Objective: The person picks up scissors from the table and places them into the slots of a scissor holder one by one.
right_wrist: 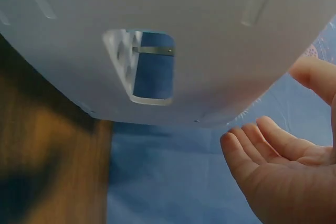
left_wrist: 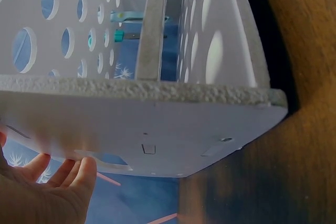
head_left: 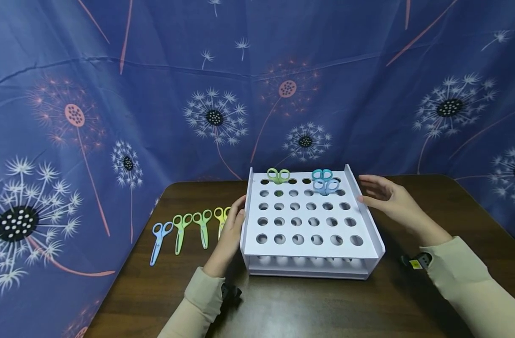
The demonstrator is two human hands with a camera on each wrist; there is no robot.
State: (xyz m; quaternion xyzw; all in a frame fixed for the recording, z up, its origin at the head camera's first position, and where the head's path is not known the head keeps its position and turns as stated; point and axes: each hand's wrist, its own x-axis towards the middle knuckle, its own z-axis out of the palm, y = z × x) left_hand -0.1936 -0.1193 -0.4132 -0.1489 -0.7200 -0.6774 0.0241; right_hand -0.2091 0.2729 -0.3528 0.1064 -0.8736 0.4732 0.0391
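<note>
A white rack [head_left: 305, 213] with rows of round holes stands on the table. Green scissors [head_left: 278, 176], teal scissors [head_left: 322, 175] and light-blue scissors [head_left: 326, 186] sit in its back holes, handles up. My left hand [head_left: 231, 237] lies along the rack's left side; in the left wrist view its fingertips [left_wrist: 84, 174] touch the outer face of the side panel. My right hand [head_left: 393, 202] is beside the right panel, fingers loosely extended and thumb at the panel's edge. The right wrist view shows those fingers [right_wrist: 273, 145] near the panel [right_wrist: 210, 40], not curled round it.
Left of the rack lie blue scissors [head_left: 159, 241], two green pairs, one nearer the blue [head_left: 180, 234] and one beyond [head_left: 203, 227], and yellow scissors [head_left: 220, 216] partly behind my left hand. A blue dandelion-print cloth [head_left: 156, 94] hangs behind the brown table [head_left: 308, 305].
</note>
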